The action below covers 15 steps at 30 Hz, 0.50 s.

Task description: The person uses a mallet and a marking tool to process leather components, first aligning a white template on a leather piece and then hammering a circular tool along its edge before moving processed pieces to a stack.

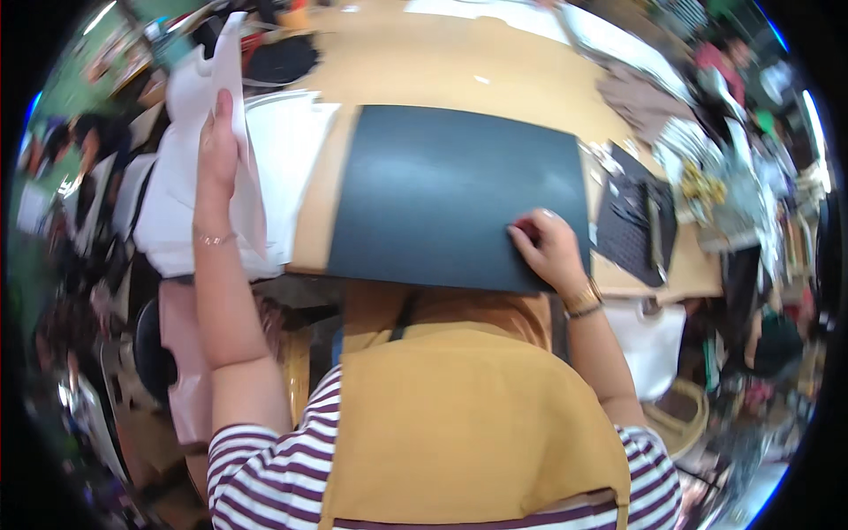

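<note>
My left hand (218, 146) grips an upright white sheet (246, 201) at the left, over a pile of white sheets (288, 155) on the table. A large dark board (446, 194) lies flat in front of me. My right hand (543, 243) is on its right part with fingers curled; whatever may be inside them is hidden. Just right of the board is a dark patterned mat (623, 243) with tools (654, 234) on it.
The tan table (442, 66) extends beyond the board, with brown cloth (632, 97) and crumpled white material (685, 146) at the right. Another person (715, 66) is at the far right. A pink hanging piece (177, 367) is below the table's left end.
</note>
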### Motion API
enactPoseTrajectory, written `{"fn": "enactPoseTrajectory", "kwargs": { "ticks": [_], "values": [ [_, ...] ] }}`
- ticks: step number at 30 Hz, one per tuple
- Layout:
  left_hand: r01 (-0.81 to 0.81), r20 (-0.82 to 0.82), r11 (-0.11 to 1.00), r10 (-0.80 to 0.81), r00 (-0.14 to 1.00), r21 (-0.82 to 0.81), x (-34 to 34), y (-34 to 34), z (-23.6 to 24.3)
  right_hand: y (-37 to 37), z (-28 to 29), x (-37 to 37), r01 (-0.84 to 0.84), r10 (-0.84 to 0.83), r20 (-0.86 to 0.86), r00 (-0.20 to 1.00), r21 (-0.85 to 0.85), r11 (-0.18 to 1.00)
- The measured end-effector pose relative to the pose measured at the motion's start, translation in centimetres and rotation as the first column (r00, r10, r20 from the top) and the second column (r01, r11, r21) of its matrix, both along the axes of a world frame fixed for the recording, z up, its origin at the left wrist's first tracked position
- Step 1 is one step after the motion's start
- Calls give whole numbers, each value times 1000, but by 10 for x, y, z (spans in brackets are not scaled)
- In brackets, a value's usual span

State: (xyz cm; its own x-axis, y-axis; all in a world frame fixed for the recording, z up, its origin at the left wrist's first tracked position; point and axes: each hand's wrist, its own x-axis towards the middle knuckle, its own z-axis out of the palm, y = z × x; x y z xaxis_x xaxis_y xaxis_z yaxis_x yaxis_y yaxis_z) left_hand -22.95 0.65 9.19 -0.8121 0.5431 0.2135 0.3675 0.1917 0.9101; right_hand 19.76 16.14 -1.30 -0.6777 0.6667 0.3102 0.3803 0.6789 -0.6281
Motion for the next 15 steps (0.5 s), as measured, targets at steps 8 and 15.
{"fn": "enactPoseTrajectory", "kwargs": {
  "ticks": [8, 15],
  "values": [
    [628, -54, 329, -908, 416, -705, 193, 4, -65, 96, -5, 100, 360, -410, 83, 908, 343, 868],
    [504, -358, 347, -930, 79, -791, 249, 3, -97, 127, -14, 171, 226, -440, 443, 781, 455, 861]
  ]
}}
